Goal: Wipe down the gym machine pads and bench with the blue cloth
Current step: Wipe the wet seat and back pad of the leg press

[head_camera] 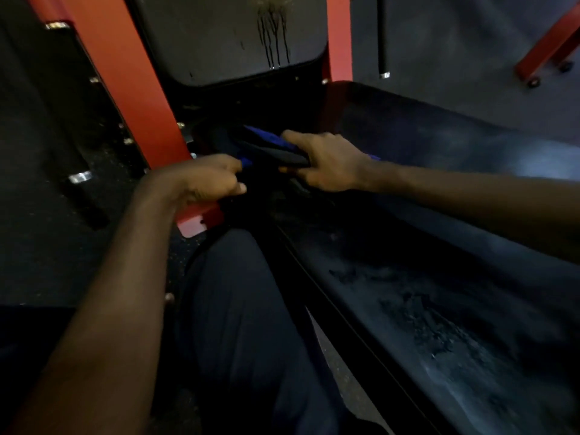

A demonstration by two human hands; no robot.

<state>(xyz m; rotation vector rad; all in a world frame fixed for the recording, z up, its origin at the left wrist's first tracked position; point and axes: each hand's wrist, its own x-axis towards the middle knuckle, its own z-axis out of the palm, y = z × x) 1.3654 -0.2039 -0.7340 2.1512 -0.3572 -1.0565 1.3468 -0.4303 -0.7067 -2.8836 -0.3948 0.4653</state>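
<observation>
The blue cloth [270, 140] lies bunched at the far end of the long black bench pad [423, 277], which runs from the centre to the lower right. My right hand [326, 161] presses on the cloth with fingers spread over it and over a dark, narrow part whose nature I cannot tell. Curled at the bench's left edge, my left hand [210, 177] pinches a blue corner of the cloth. Above stands a grey upright back pad [226, 36] with dark drip marks.
Red steel frame posts [125, 83] rise left and right of the back pad. A red base plate [194, 219] sits on the dark rubber floor. My dark trouser leg [244, 324] is beside the bench. Another red frame [549, 48] stands at the top right.
</observation>
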